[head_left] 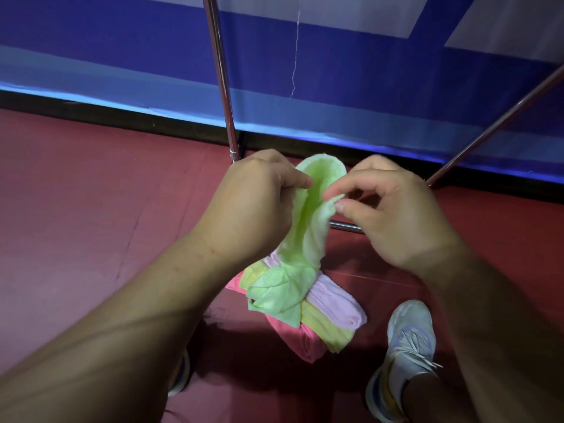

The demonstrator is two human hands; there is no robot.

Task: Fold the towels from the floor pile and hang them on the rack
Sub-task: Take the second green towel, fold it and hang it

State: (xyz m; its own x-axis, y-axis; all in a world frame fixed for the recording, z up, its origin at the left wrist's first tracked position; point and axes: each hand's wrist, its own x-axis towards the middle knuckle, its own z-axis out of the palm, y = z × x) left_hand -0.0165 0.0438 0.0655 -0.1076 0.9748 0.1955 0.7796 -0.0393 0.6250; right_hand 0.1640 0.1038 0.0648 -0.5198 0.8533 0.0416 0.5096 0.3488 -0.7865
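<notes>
Both hands are up over the pile, and the green towel is in the air between them. The left hand pinches one stretch of its upper edge, fingers curled round the cloth; the right hand pinches the edge just beside it, thumb and forefinger nipped on the hem. The towel hangs bunched and twisted, its lower end draping onto the floor pile — pink, yellow and lilac towels heaped on the red floor near the white shoe. This looks like the opening of the fold: finding the corners. Next, the hands likely need to slide apart along the edge and lift the cloth clear so it hangs flat. The rack stands just beyond — chrome poles, close at hand.
</notes>
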